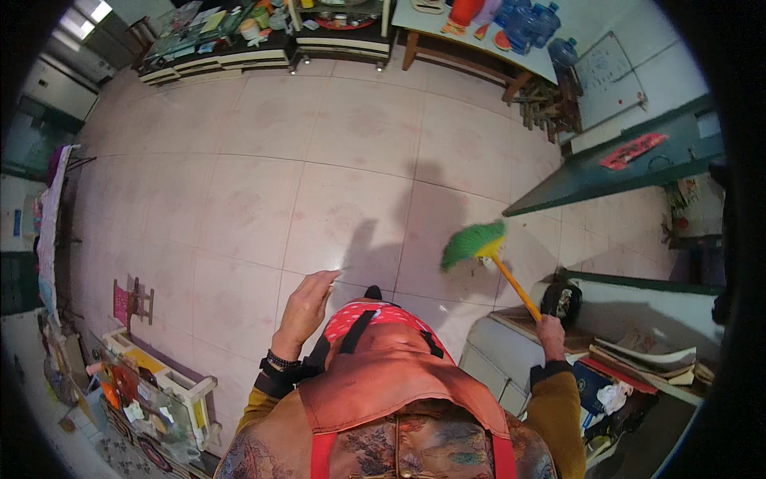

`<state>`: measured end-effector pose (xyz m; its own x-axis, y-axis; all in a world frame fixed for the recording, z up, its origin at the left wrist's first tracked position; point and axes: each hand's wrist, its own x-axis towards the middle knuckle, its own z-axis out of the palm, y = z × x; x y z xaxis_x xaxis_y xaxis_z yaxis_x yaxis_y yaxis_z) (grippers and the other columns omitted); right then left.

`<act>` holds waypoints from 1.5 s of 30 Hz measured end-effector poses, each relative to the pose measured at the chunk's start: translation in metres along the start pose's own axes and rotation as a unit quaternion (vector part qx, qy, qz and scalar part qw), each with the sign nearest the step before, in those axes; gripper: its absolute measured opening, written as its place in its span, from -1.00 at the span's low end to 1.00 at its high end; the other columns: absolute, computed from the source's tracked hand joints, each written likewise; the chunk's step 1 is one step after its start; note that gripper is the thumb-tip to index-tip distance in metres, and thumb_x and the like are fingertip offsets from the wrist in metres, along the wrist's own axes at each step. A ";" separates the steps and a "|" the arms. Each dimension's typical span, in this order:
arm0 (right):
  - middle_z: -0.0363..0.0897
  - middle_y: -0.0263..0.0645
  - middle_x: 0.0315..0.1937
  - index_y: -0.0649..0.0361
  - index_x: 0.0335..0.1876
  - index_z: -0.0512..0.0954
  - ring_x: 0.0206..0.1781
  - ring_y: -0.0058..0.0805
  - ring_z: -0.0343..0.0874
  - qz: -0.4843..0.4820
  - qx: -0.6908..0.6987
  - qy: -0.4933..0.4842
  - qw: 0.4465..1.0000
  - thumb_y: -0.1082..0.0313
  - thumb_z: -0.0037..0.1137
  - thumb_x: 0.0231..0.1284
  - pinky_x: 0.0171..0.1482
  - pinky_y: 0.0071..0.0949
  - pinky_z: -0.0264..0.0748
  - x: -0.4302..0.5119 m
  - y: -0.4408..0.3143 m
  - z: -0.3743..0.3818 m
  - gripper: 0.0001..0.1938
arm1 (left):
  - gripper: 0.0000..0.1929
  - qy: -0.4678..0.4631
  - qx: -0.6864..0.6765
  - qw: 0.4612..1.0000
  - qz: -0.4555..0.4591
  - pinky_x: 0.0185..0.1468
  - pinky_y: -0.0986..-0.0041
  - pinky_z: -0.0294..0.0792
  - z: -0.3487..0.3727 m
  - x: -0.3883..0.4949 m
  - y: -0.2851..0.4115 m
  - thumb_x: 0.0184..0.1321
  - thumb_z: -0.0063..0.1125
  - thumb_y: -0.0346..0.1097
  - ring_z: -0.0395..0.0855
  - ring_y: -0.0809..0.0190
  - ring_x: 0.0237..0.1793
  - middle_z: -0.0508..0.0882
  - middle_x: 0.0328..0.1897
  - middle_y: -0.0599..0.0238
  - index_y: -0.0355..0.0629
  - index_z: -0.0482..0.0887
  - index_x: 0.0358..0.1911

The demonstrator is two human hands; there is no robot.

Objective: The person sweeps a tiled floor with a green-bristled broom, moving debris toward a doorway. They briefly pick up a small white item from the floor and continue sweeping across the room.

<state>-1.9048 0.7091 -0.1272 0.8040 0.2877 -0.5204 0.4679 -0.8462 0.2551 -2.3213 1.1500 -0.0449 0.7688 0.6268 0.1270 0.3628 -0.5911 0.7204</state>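
My right hand point(550, 335) is closed around the orange handle of a broom point(516, 287). The broom's green bristles point(476, 244) with their yellow base are over the tiled floor point(353, 179), a little short of the green door's lower corner; whether they touch the floor I cannot tell. Small bits of debris show by the broom head. My left hand point(308, 308) is raised in front of my body with nothing in it, fingers extended and close together. A red apron point(389, 371) covers my front.
A green door point(616, 161) stands ajar at the right. Beside my right arm is a cluttered cabinet point(646, 383). A table point(479, 42) with water jugs and low black cabinets point(251, 58) line the far side. At left are a small chair point(136, 302) and a glass-topped table point(143, 401).
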 end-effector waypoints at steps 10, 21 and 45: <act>0.59 0.05 -0.46 0.16 -0.18 0.56 -0.31 0.10 0.59 -0.258 0.152 0.040 0.953 0.20 0.02 0.27 -0.27 0.01 0.50 -0.021 -0.096 -0.015 -0.78 | -0.73 0.026 0.017 0.998 -0.058 0.00 0.29 0.48 -0.011 -0.026 -0.017 0.21 0.10 -0.51 0.61 -0.03 -0.05 0.64 -0.06 0.07 -0.23 0.58 -0.01; 0.61 -0.02 -0.42 0.15 -0.27 0.54 -0.36 0.01 0.63 -0.557 0.099 0.076 0.821 0.23 -0.07 0.26 -0.36 -0.05 0.51 0.030 -0.426 -0.005 -0.81 | -0.68 0.058 0.054 0.992 -0.097 0.00 0.26 0.47 -0.031 -0.044 -0.010 0.16 0.09 -0.57 0.60 -0.04 -0.05 0.64 -0.09 0.07 -0.21 0.58 0.01; 0.59 0.07 -0.50 0.29 -0.37 0.58 -0.40 0.01 0.63 0.054 0.261 -0.022 0.964 0.22 -0.06 0.27 -0.35 -0.06 0.54 0.081 -0.093 0.097 -0.71 | -0.74 -0.113 0.002 0.991 0.076 0.03 0.30 0.47 0.044 0.223 -0.006 0.24 0.08 -0.47 0.61 -0.02 -0.03 0.65 -0.06 0.07 -0.20 0.58 0.01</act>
<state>-1.9185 0.7674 -0.2722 0.8164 0.1752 -0.5503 0.1247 -0.9839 -0.1282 -2.1289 1.2713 -0.0510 0.9132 0.4000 0.0778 0.2346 -0.6721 0.7023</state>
